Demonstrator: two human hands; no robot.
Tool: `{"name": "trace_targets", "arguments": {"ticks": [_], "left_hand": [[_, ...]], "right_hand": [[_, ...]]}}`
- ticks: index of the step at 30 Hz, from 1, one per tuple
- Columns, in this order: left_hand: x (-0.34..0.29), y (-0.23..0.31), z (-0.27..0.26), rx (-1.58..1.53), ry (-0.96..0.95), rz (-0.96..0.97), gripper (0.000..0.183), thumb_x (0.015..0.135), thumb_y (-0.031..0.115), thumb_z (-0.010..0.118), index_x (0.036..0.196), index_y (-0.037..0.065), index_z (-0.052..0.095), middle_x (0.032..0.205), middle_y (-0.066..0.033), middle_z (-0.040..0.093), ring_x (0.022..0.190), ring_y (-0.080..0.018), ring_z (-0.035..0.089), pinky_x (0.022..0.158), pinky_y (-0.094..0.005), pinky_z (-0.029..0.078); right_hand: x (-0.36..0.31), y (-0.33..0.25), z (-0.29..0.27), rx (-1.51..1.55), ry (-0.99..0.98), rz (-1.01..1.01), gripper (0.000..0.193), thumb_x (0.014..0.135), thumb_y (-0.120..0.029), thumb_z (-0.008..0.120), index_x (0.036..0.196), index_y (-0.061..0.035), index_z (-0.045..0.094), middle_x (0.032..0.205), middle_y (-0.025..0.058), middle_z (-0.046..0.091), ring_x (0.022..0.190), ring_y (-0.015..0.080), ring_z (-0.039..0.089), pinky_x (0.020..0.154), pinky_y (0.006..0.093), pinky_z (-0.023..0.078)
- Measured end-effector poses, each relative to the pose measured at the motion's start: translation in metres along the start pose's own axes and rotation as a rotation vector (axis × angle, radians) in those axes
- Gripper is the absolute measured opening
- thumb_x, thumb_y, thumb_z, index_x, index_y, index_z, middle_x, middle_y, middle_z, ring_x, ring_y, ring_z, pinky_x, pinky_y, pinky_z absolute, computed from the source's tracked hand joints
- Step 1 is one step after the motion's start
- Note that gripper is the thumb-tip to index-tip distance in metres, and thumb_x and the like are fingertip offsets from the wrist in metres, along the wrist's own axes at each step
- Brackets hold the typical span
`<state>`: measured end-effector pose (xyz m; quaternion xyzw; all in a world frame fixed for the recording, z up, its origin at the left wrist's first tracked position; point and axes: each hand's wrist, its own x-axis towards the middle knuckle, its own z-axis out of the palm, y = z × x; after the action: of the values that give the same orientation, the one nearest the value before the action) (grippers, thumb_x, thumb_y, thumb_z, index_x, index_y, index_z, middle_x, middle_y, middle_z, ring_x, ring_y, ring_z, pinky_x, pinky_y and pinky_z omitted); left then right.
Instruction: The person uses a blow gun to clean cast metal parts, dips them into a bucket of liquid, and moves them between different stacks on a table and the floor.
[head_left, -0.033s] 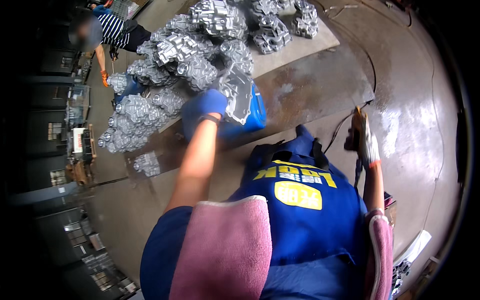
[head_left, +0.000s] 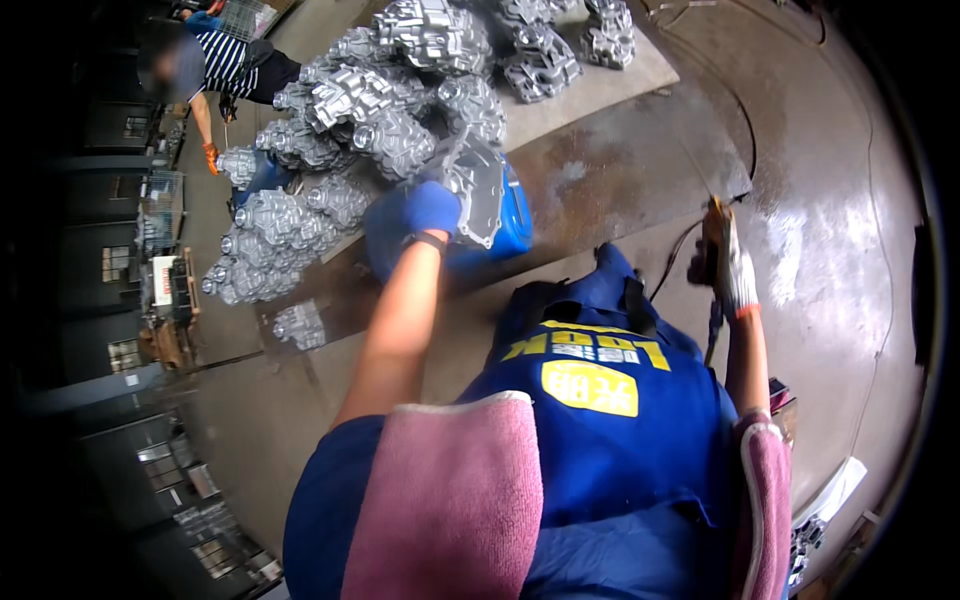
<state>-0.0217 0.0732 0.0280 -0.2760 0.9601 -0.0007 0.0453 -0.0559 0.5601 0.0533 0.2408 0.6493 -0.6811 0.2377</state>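
So, colours: the left hand (head_left: 432, 208) wears a solid blue glove, the right hand (head_left: 736, 272) a whitish one with an orange-red cuff, plus a brownish, darkish tool (head_left: 708, 250) in it. Castings (head_left: 398, 145) are all shiny silver-grey, and the drum (head_left: 517, 220) is bright blue. Apron (head_left: 600, 450)'s deep blue with yellow and white print, towel (head_left: 445, 490) dusty pink with a pale edge. Co-worker's shirt (head_left: 228, 62): black and white stripes, with an orange glove (head_left: 211, 158).

Wears blue cloth apron (head_left: 620, 460), yellow-white print (head_left: 590, 388); pink terry towel (head_left: 450, 490); blue left glove (head_left: 433, 208); orange-cuffed white knit right glove (head_left: 738, 282); dark wristband (head_left: 429, 241).
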Motion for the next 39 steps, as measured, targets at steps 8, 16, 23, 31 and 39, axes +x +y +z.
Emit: {"name": "trace_targets", "arguments": {"ticks": [8,16,23,31,39], "left_hand": [[-0.063,0.07,0.015,-0.085,-0.125,-0.278,0.078,0.082,0.016,0.054,0.143,-0.011,0.015,0.106,-0.0289,0.063,0.093,-0.0399,0.065,0.08,-0.0436,0.052],[-0.03,0.087,0.015,-0.138,-0.102,-0.296,0.075,0.084,0.016,0.052,0.14,-0.016,0.014,0.117,-0.0326,0.058,0.106,-0.0412,0.061,0.09,-0.0448,0.049],[0.016,0.108,0.011,0.151,-0.2,-0.195,0.059,0.088,0.023,0.047,0.132,-0.015,0.037,0.122,-0.0303,0.057,0.11,-0.0399,0.06,0.091,-0.0435,0.049],[0.057,0.11,0.007,0.367,-0.321,0.019,0.044,0.09,0.026,0.048,0.118,-0.004,0.06,0.122,-0.0234,0.06,0.112,-0.0343,0.061,0.093,-0.0411,0.049],[0.08,0.094,0.013,0.384,-0.395,0.098,0.046,0.089,0.027,0.048,0.12,-0.005,0.06,0.124,-0.0249,0.059,0.117,-0.0355,0.057,0.096,-0.0421,0.046]], "right_hand": [[0.056,-0.031,0.023,-0.167,-0.457,0.103,0.062,0.094,-0.059,0.04,0.077,-0.0013,0.057,0.06,0.0095,0.058,0.05,0.0197,0.058,0.048,0.0331,0.045],[0.048,-0.016,0.078,-0.888,-0.772,-0.306,0.069,0.098,-0.054,0.033,0.071,0.0015,0.063,0.051,0.0153,0.057,0.051,0.0266,0.061,0.057,0.0382,0.047],[0.065,-0.011,0.098,-0.837,-0.568,-0.369,0.074,0.096,-0.058,0.03,0.067,0.0008,0.065,0.054,0.018,0.058,0.053,0.0318,0.062,0.061,0.0418,0.047],[0.056,-0.014,0.12,-0.943,-0.537,-0.261,0.059,0.095,-0.048,0.037,0.096,0.002,0.068,0.096,0.0275,0.064,0.094,0.0429,0.062,0.08,0.0458,0.048],[0.063,0.0,0.109,-0.959,-0.393,-0.285,0.064,0.094,-0.055,0.034,0.098,-0.0011,0.069,0.098,0.023,0.066,0.093,0.0414,0.063,0.081,0.0452,0.048]]}}
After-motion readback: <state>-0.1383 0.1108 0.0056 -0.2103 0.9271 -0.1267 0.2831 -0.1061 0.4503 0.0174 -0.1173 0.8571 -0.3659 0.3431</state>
